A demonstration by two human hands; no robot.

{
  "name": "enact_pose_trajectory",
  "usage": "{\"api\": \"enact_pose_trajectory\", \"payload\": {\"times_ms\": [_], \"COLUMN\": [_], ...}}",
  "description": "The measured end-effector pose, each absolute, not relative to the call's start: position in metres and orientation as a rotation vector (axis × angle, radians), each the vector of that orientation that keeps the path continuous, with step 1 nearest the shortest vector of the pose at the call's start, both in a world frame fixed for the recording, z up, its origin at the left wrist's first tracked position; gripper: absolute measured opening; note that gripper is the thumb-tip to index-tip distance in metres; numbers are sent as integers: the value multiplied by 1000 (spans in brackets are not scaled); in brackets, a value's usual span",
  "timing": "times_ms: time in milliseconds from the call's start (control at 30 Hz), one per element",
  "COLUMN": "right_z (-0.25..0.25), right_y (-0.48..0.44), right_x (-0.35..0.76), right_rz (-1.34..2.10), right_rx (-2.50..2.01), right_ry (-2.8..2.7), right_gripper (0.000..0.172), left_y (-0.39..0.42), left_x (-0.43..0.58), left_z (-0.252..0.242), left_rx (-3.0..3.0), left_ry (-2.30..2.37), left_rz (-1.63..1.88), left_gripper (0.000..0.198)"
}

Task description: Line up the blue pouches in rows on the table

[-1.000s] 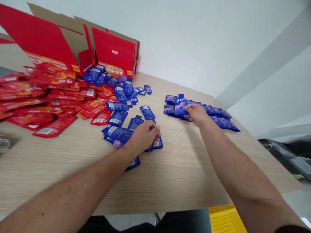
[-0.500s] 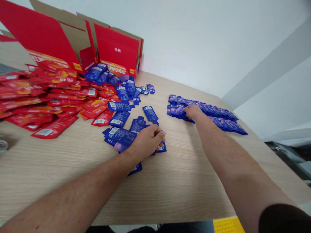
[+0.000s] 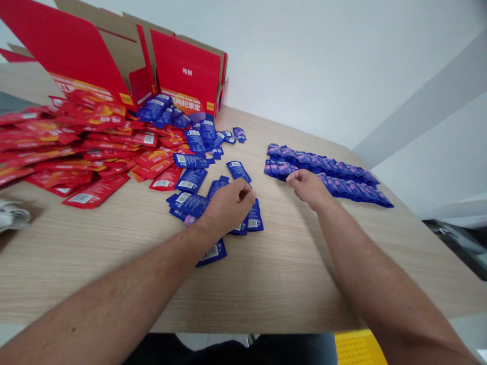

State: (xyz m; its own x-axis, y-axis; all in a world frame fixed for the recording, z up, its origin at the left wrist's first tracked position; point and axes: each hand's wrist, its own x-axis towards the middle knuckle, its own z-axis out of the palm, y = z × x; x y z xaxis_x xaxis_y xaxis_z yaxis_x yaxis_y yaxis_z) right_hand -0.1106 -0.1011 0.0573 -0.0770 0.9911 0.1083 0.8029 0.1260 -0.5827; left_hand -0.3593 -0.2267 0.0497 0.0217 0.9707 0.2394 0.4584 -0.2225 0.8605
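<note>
My left hand (image 3: 232, 205) is closed over the loose blue sachets, its thumb and fingertips pinched at the top end of a blue sachet (image 3: 254, 218). Other flat blue sachets (image 3: 190, 203) lie around and partly beneath this hand. To the right, two overlapping rows of blue-and-purple sachets run across the table, a back row (image 3: 323, 163) and a front row (image 3: 352, 191). Beside the front edge of the front row is my right hand (image 3: 308, 187), with fingers curled together and no sachet visible in them. It hides part of that row.
A heap of red sachets (image 3: 102, 147) covers the left side of the table (image 3: 289, 274). Open red cartons (image 3: 186, 71) stand behind it against the wall. More blue sachets (image 3: 155, 109) lie against the cartons. A yellow perforated object (image 3: 357, 347) shows below the table's front edge.
My right hand has drawn back slightly from the front row's left end. Under my left fingers, the blue sachet has turned and its upper end now meets the fingertips. The view has shifted slightly.
</note>
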Motion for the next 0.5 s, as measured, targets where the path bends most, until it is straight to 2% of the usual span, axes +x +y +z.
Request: {"api": "enact_pose_trajectory", "payload": {"times_ms": [100,233,333,500], "right_z": [54,52,47,40], "right_y": [-137,-164,-173,-179], "right_x": [-127,-152,-165,-172], "right_rz": [820,1159,1271,1407], "right_rx": [-1682,-1673,-1712,-1653], "right_ry": [-2060,-2123,-2020,-1714], "right_gripper": [10,9,17,45], "left_y": [-227,-227,-225,-221], "left_x": [-367,-373,-375,-376], "left_z": [49,38,29,26], "left_rx": [2206,2502,2506,2521], "left_ry": [1597,1590,1622,1617], "left_rz": [938,582,411,381], "left_gripper": [12,52,68,70]}}
